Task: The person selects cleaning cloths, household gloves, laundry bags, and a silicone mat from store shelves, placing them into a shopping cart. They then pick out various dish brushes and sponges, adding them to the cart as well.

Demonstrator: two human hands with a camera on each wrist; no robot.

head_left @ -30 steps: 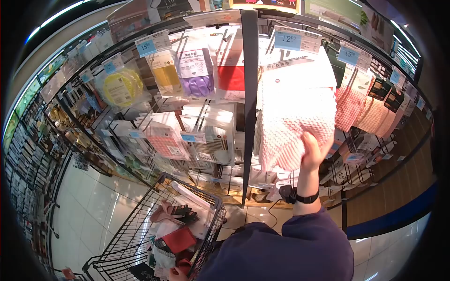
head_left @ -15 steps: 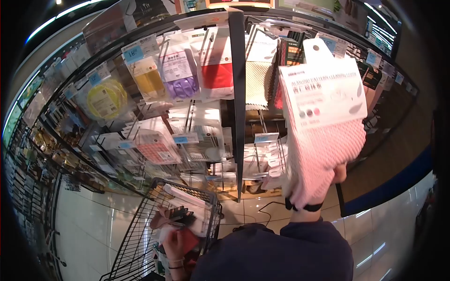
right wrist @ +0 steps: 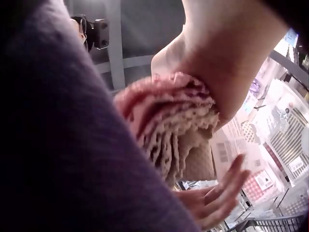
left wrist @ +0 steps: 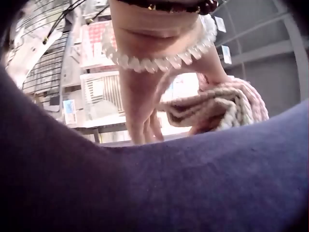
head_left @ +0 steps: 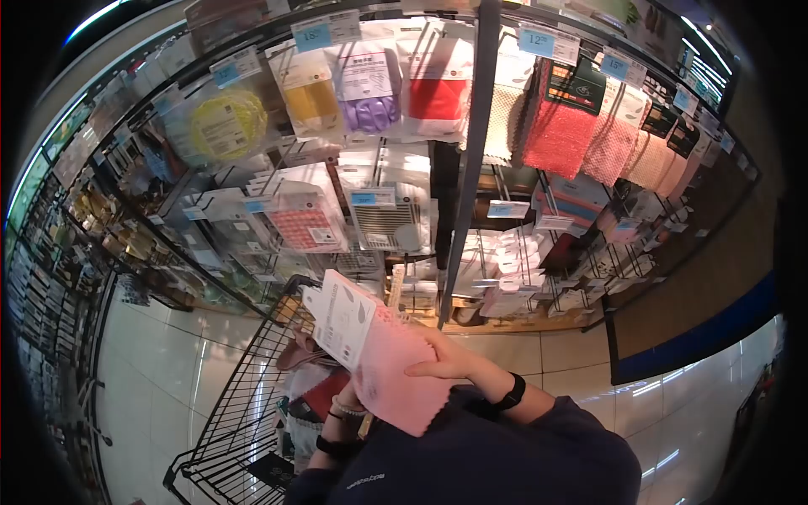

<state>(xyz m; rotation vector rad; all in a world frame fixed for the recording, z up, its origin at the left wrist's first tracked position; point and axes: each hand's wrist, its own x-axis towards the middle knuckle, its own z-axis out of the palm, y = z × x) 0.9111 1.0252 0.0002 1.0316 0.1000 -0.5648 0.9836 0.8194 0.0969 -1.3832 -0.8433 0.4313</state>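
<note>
I hold a pack of pink waffle-weave cloths with a white card header low in front of my chest, above the cart. My right hand grips the pack's right side, thumb on its face. The right wrist view shows the folded cloth layers bunched under that hand. My left hand, with bead bracelets at the wrist, lies just under the pack with its fingers straight and spread. In the head view the cloth hides most of it.
A black wire shopping cart with several items stands lower left. Peg racks ahead carry purple gloves, a red pack and more pink cloths. A grey upright post splits the rack. Glossy tiled floor lies left.
My right hand pulled the pink cloth pack off its peg and brought it down to chest height over the cart. My left hand rose from the cart to just under it.
</note>
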